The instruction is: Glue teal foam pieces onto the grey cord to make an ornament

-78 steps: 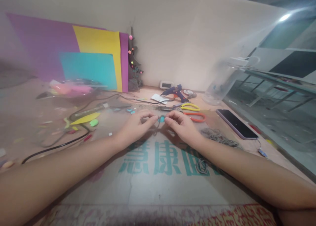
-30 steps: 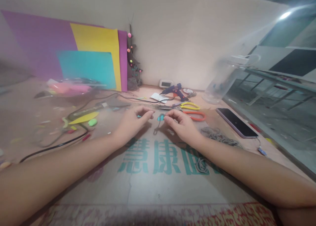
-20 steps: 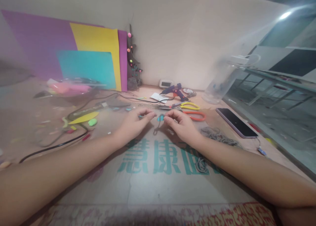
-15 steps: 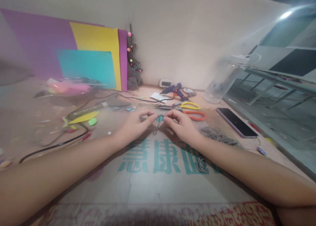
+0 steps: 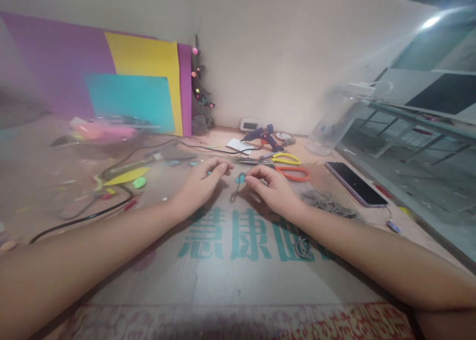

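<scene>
My right hand (image 5: pixel 271 186) pinches a small teal piece (image 5: pixel 240 179) between thumb and fingertips. A thin dark cord loop (image 5: pixel 233 198) runs over the teal piece and hangs below it. To the left, my left hand (image 5: pixel 206 181) is apart from the piece. Its thumb rests against its curled fingers, and whatever may be between them cannot be made out. Just behind my right hand lie scissors with orange handles (image 5: pixel 297 174) and a yellow-handled tool (image 5: pixel 286 158).
A glue gun (image 5: pixel 266 137) lies at the back. On the right are a phone (image 5: pixel 355 184), a tangle of grey cord (image 5: pixel 330 204) and a clear plastic container (image 5: pixel 329 124). A black cable (image 5: pixel 85 220) and foam scraps cover the left. Coloured sheets (image 5: pixel 130 102) lean on the wall.
My left hand has let go of the teal piece and drawn back slightly left. My right hand still holds the piece in nearly the same place.
</scene>
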Demonstrator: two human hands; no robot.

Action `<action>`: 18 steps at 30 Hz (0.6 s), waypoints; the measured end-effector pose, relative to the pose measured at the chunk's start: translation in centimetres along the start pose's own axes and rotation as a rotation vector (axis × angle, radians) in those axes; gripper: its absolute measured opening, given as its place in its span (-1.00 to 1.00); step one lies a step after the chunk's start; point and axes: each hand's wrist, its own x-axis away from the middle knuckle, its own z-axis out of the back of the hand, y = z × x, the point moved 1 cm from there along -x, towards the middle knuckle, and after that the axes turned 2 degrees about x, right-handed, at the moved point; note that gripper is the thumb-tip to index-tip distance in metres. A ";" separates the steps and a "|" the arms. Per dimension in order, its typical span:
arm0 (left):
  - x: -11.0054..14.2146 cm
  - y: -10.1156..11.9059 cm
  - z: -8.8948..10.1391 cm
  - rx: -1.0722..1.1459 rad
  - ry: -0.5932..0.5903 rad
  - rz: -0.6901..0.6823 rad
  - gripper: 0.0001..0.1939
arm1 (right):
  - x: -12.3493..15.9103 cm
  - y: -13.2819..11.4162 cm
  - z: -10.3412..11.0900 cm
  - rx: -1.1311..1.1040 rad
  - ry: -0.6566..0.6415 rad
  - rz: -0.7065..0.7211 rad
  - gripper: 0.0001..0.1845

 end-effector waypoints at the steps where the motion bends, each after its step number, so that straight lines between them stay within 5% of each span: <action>1: -0.1 -0.1 0.0 0.002 0.007 0.008 -0.72 | 0.0 0.0 0.0 -0.011 0.001 -0.006 -0.83; 10: -0.1 0.1 0.1 -0.071 0.016 0.108 -0.78 | 0.0 -0.3 0.0 -0.029 0.009 -0.019 -0.83; 18: -0.1 -0.1 0.0 -0.081 0.059 0.034 -0.85 | 0.0 -0.1 0.0 -0.034 -0.002 -0.022 -0.83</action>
